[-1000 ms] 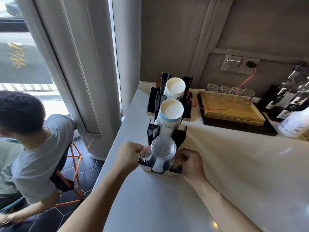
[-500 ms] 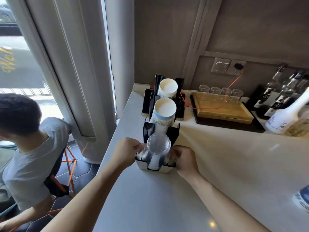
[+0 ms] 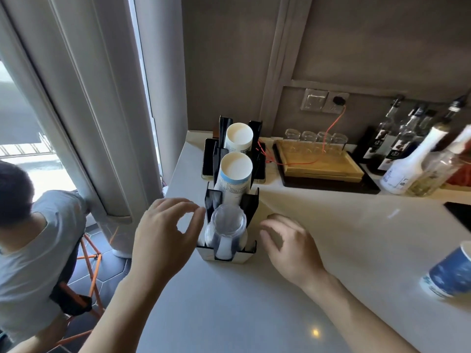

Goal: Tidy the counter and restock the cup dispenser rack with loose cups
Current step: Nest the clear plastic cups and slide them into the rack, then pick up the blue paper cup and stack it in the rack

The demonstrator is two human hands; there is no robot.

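Both hands empty, fingers loosely curled: left hand [image 3: 163, 233] at rack's [image 3: 227, 220] 9 o'clock, right hand [image 3: 288, 243] at 3, likely just squaring it. Loose cup [image 3: 451, 273] lay tipped on desk [image 3: 254, 301] at 3, well apart, probably next to stack.

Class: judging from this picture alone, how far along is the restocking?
Done: the rack holds two paper stacks and a clear stack. In hand: nothing; the left hand and right hand hover open beside it. Left: a blue cup lies loose on the counter.
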